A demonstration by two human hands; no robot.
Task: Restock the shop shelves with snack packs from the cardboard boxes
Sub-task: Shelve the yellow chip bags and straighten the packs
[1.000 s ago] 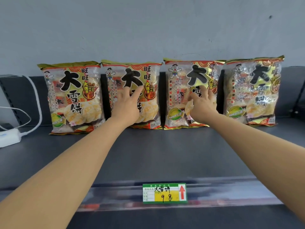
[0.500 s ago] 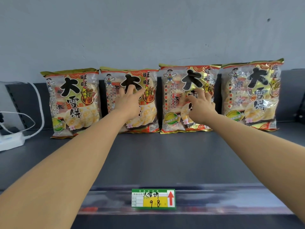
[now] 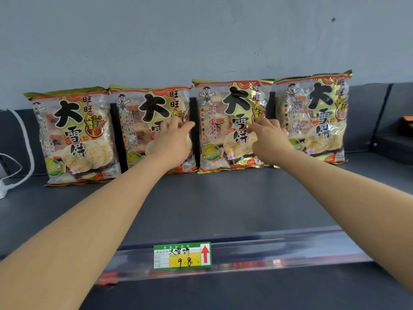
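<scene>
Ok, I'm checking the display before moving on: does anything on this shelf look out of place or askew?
The four snack packs stand upright, facing forward. What stands out is a white adapter on the shelf left of the row, with a white cable looping from it; neither is stock.

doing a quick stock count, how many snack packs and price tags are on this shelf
snack packs: 4
price tag: 1
total: 5
</scene>
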